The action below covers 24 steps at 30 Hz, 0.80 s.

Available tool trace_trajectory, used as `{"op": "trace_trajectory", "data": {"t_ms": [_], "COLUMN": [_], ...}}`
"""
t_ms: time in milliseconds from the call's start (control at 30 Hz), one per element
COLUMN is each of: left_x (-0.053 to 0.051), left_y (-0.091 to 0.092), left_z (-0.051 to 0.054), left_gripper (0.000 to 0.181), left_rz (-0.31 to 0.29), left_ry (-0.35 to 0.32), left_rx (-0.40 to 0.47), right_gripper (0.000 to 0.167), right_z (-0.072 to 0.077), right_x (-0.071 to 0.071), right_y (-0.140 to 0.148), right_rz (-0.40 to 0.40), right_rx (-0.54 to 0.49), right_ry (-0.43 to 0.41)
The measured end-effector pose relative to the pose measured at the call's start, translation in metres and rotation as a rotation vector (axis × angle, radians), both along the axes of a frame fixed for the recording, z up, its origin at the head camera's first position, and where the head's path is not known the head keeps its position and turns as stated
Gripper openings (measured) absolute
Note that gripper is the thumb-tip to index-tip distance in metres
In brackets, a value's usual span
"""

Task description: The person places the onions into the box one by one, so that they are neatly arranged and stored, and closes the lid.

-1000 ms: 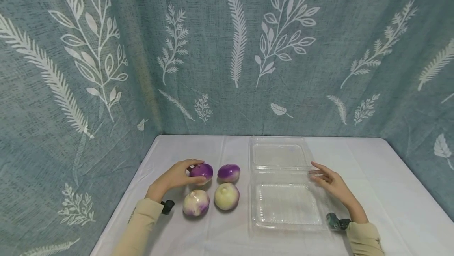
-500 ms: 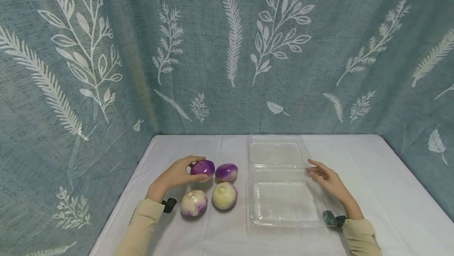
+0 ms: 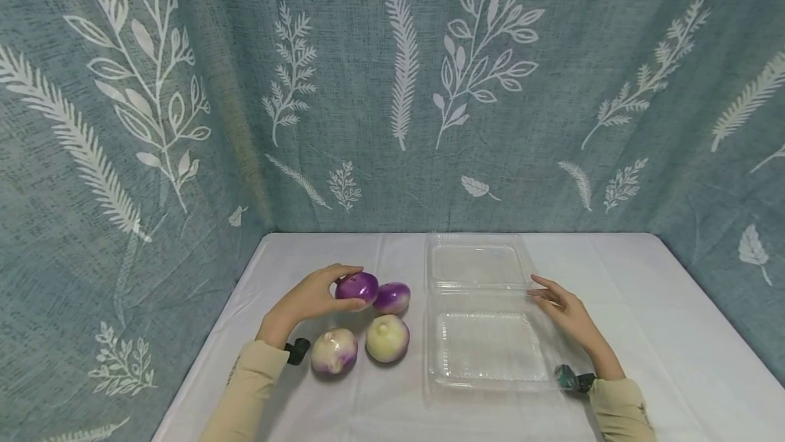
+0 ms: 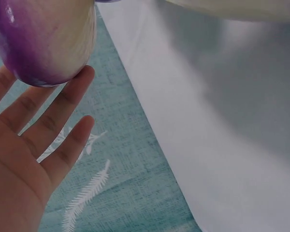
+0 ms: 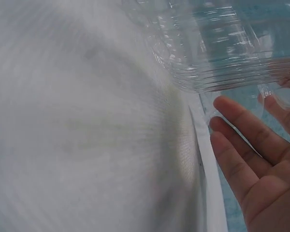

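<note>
Spread around a purple turnip, the left hand holds it between thumb and fingers, left of the clear container, likely for secure lifting. Loosely extended, the right hand touches the container's edge, presumably bracing it.

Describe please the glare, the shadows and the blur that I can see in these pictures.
Head view: small bright glints on the purple turnip in the left hand, and shine along the ridges of the clear box. Left wrist view: a broad, soft-edged shadow across the white cloth. Right wrist view: the cloth looks soft and blurry; the box ridges carry glare streaks.
</note>
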<state>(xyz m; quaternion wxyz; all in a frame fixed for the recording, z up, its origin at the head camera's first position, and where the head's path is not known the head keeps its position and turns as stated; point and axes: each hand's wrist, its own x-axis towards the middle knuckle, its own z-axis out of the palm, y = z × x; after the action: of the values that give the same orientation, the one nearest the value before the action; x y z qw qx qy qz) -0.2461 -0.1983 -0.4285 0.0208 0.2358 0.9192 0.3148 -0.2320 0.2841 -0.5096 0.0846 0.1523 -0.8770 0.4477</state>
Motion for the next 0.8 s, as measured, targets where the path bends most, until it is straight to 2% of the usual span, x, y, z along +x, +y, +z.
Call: {"op": "trace_trajectory", "data": {"t_ms": [333, 533, 800], "left_x": [-0.002, -0.005, -0.007], "left_y": [0.010, 0.019, 0.029], "left_z": [0.012, 0.018, 0.025], "left_gripper": [0.074, 0.074, 0.073], "left_rz": [-0.013, -0.026, -0.069], "left_ry": [0.042, 0.023, 0.062], "left_rx": [-0.042, -0.063, -0.096], "right_gripper": [0.046, 0.047, 0.047], "right_z": [0.001, 0.002, -0.001], "right_x": [0.002, 0.003, 0.000], "right_y": [-0.001, -0.001, 0.001], "right_rz": [-0.002, -0.002, 0.001], "right_rx": [-0.003, 0.010, 0.010], "right_ry": [-0.035, -0.063, -0.029]}}
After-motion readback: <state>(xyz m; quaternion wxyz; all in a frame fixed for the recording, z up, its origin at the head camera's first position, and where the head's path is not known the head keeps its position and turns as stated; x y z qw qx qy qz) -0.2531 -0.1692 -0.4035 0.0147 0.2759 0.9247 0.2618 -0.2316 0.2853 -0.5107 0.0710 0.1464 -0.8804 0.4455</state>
